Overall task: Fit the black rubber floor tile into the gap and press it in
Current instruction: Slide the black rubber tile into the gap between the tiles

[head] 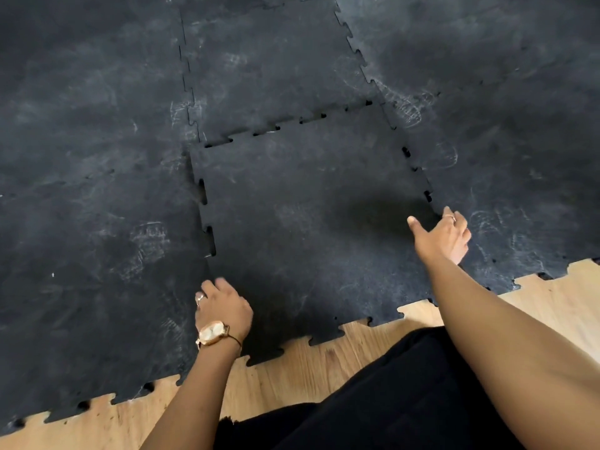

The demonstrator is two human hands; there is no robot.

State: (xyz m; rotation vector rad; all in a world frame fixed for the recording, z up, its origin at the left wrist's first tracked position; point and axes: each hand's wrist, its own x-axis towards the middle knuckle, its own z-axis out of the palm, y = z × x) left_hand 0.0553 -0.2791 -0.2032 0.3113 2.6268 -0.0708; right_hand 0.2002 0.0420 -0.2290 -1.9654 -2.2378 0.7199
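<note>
The black rubber floor tile point(302, 222) lies in the gap among the laid tiles. Its puzzle teeth sit loosely, with open slots along the far, left and right seams. My left hand point(224, 308), with a ring and a gold watch, rests at the tile's near left edge, fingers curled onto that edge. My right hand point(443, 237) grips the right edge. Its thumb lies spread on top of the tile and its fingers wrap the rim, which looks slightly lifted there.
Scuffed black rubber tiles point(97, 157) cover the floor on the left, far side and right. Bare wooden floor point(292, 368) shows along the toothed near edge. My dark-clothed leg point(389, 401) is over the wood at the bottom.
</note>
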